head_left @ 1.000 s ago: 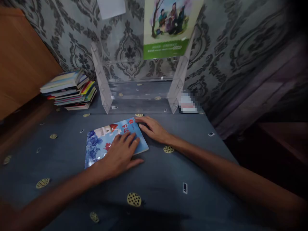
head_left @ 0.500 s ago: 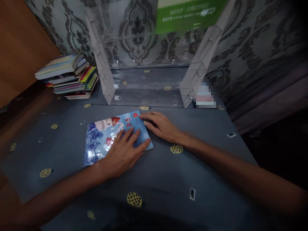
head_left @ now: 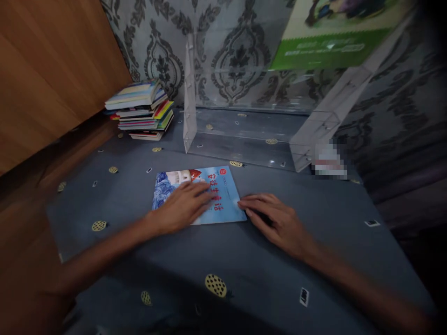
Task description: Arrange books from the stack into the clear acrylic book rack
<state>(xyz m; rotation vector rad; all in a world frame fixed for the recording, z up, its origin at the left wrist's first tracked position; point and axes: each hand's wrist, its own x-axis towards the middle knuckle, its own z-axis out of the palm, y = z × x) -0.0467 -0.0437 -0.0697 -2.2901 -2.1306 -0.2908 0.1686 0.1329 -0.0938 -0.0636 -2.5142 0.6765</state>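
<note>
a thin blue picture book (head_left: 223,197) lies flat on a grey-blue tablecloth (head_left: 122,186), just before a clear acrylic stand (head_left: 190,97). the left hand (head_left: 181,205) rests on it, fingers loosely together, unpinched; the right hand (head_left: 275,223), slightly curled, steadies its right edge with fingertips.

Cover of picture book (head_left: 223,201) partly hidden beneath left grip (head_left: 181,207). Item (head_left: 328,160) beyond right grip (head_left: 275,221) pixelated, unidentifiable; poster (head_left: 335,42) cut off by top edge.
</note>
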